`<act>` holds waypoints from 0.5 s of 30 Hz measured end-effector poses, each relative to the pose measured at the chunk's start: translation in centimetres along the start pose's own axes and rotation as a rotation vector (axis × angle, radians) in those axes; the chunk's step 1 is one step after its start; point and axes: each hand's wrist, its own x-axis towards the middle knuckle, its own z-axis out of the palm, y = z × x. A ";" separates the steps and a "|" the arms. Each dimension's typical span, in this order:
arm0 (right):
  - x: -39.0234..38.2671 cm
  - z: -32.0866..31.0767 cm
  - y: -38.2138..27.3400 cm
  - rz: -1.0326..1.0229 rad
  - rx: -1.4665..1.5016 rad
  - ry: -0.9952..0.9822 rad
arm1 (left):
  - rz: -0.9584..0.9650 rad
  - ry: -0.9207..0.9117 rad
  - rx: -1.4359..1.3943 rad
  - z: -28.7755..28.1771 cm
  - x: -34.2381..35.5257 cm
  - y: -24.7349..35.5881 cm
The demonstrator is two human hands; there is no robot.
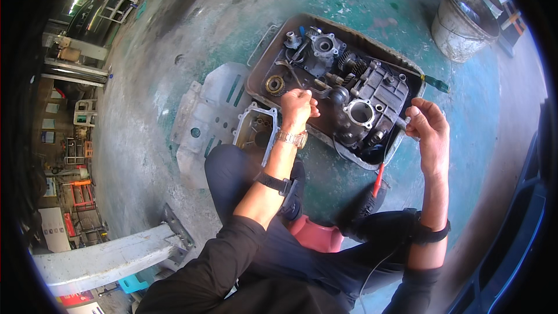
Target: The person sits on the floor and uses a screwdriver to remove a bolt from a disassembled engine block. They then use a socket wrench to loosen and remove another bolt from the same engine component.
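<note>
On the green floor [360,6], a tray [267,65] holds a grey casing [383,90] at right, beside the right hand [427,125], the left hand [297,110] near its rim, both with fingers curled, whether pinching anything I cannot tell, and at left a brass-coloured ring [275,85].

A grey cast-metal housing [386,86] with a round, bolt-eared opening lies aslant between the left hand's fingers [314,106] and the right hand's fingers [429,108]. A brass-coloured metal ring [268,85] lies flat, left of and slightly beyond the left fingers.
</note>
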 end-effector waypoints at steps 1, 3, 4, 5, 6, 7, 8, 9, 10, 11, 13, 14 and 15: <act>0.0 0.0 0.0 -0.002 0.001 -0.001 | 0.016 0.001 -0.001 0.0 0.0 -0.1; 0.0 -0.1 0.0 -0.006 0.004 -0.001 | 0.028 0.001 0.048 0.1 0.0 -0.4; 0.0 -0.1 0.0 -0.007 0.005 0.001 | 0.042 0.006 0.081 0.1 0.0 -0.5; 0.0 -0.1 0.1 -0.009 -0.008 0.009 | 0.078 0.023 0.092 0.1 0.1 -0.8; 0.0 -0.1 0.1 -0.005 0.008 0.000 | 0.119 0.047 0.109 0.2 0.1 -1.1; 0.0 -0.1 0.1 -0.003 0.010 -0.002 | 0.186 0.061 0.123 0.3 0.2 -1.4; 0.1 -0.1 0.1 -0.006 0.000 0.001 | 0.154 0.061 0.198 0.3 0.2 -1.9; 0.1 -0.1 0.2 0.002 0.014 -0.005 | 0.147 0.049 0.271 0.1 0.0 -2.4; 0.1 -0.1 0.2 0.005 0.015 -0.005 | 0.127 0.042 0.347 0.1 -0.3 -3.0; 0.1 -0.1 0.2 0.004 0.006 -0.001 | 0.086 0.013 0.311 0.3 -0.8 -3.8; 0.1 0.1 0.3 0.006 0.003 -0.011 | 0.101 -0.073 0.427 0.9 -2.1 -5.3; 0.1 0.2 0.3 0.005 -0.018 -0.008 | 0.177 -0.099 0.522 1.5 -2.7 -5.8; 0.1 0.3 0.4 0.006 -0.011 -0.019 | 0.206 -0.125 0.632 2.3 -3.3 -6.2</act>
